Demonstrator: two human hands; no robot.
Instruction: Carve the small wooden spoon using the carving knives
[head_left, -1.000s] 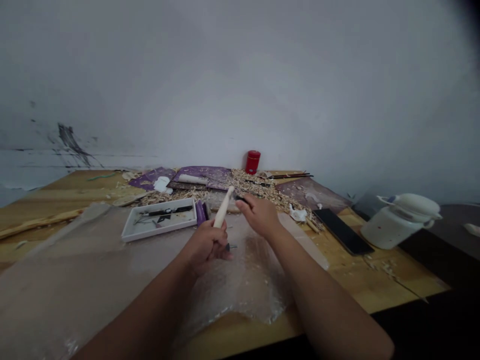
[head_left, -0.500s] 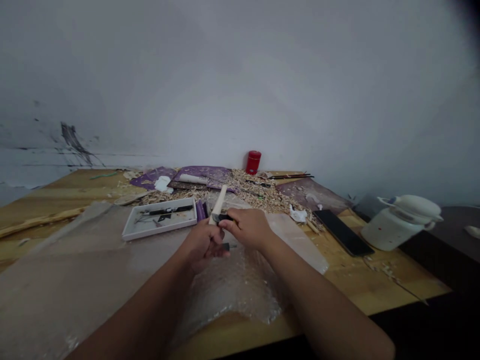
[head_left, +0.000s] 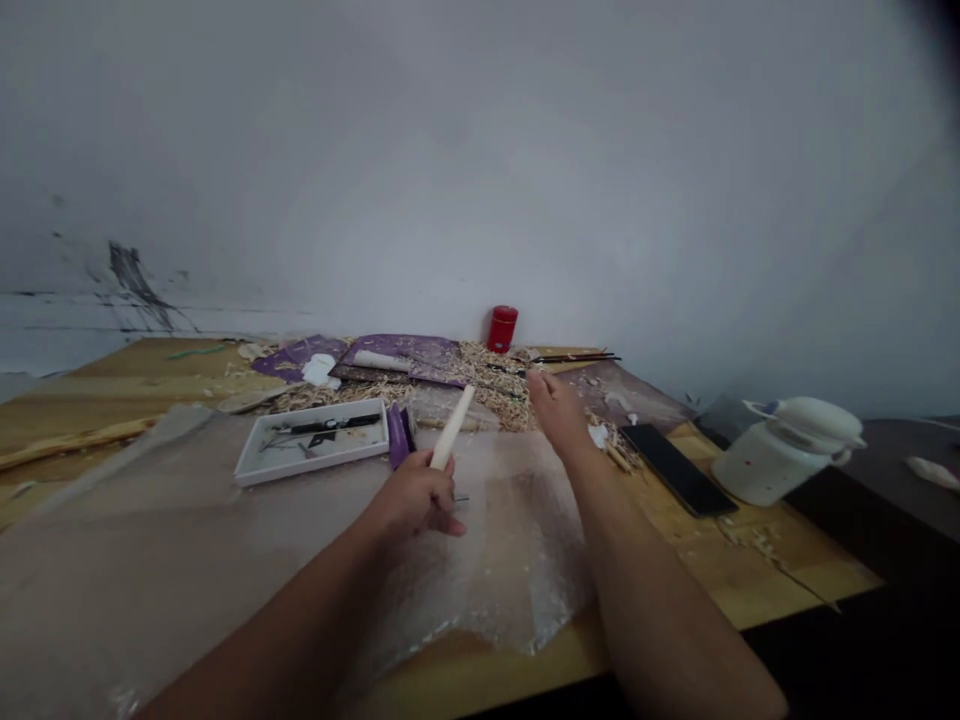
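A pale wooden stick (head_left: 454, 430) rises at a slant from my left hand (head_left: 418, 495), whose fingers are closed round its lower end. Beside that hand a thin grey metal tip (head_left: 461, 497) sticks out; the rest of it is hidden. My right hand (head_left: 553, 408) is over the right part of the wood shavings (head_left: 510, 408), apart from the stick. Its fingers look pressed together, and what they hold, if anything, is too small to tell. A small dark item lies just beyond its fingertips.
A white tray (head_left: 244, 468) with dark tools is at the left, beside a purple item (head_left: 397, 436). Clear plastic sheet (head_left: 300, 560) covers the table's front. Behind stand a red can (head_left: 502, 330) and purple bags (head_left: 420, 350). Rightward are a black phone (head_left: 679, 470) and white jug (head_left: 757, 465).
My right hand has moved away from the stick, forward and right to the shavings. The dark tool at the stick is no longer seen there. The stick now leans further right in my left hand.
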